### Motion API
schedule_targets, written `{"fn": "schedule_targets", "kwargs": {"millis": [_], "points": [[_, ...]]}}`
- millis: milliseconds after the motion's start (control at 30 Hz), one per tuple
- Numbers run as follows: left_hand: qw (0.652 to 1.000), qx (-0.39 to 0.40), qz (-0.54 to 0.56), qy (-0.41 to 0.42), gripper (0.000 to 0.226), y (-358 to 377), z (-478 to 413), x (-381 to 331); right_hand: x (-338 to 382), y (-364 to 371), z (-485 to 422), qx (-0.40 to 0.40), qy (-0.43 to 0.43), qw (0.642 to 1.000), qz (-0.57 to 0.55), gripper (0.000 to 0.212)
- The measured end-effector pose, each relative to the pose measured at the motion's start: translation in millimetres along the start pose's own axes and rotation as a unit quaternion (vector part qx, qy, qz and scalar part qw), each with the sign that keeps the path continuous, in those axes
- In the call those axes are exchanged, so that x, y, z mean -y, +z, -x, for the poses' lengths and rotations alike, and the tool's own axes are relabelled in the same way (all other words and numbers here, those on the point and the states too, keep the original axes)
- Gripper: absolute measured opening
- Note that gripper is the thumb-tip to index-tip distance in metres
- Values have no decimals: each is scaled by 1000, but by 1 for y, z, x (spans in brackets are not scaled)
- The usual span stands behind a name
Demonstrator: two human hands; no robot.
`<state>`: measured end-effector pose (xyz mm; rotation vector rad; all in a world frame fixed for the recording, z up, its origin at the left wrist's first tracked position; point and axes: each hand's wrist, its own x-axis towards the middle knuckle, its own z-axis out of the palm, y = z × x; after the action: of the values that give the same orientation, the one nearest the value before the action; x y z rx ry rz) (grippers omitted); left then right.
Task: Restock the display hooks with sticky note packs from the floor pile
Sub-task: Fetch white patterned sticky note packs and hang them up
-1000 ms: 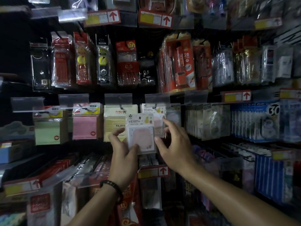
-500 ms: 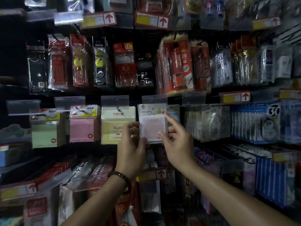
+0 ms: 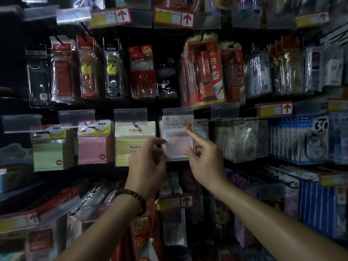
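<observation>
Fingers (image 3: 197, 148) half-curled, right hand (image 3: 205, 161) touching pack (image 3: 177, 146)

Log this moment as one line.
pink pack: just below tag holder | left hand: at its left edge | right hand: index finger on front

Left hand (image 3: 146, 166) pinches the hanging pink pack (image 3: 177, 146); right hand (image 3: 205, 162) touches it.

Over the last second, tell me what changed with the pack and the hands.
The white pack went up and right, from low beside the yellow pack to hang under the clear tag. Both hands followed: the right hand has its index finger on the top corner, and the left hand is at the left edge, grip unclear. The green pack and pink pack stayed put.
</observation>
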<state>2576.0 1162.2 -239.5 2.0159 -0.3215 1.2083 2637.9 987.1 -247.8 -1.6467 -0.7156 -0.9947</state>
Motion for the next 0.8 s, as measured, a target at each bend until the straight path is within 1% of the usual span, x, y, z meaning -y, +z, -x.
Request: {"fn": "schedule_targets", "kwargs": {"millis": [67, 200, 333, 500, 667, 800], "points": [[1000, 2, 1, 7, 37, -1, 2, -1, 3, -2, -2, 0, -10, 1000, 19, 61], [1000, 11, 15, -10, 37, -1, 5, 0, 17, -2, -1, 11, -48, 997, 60, 62], [999, 26, 18, -23, 38, -2, 5, 3, 19, 3, -4, 13, -26, 999, 43, 63], [999, 32, 19, 14, 44, -5, 8, 0, 5, 7, 0, -30, -7, 999, 16, 64], [999, 37, 20, 25, 47, -7, 11, -5, 10, 2, 1, -29, 16, 999, -10, 58], [999, 34, 15, 28, 44, -11, 11, -8, 15, 0, -5, -10, 61, 997, -45, 57]]}}
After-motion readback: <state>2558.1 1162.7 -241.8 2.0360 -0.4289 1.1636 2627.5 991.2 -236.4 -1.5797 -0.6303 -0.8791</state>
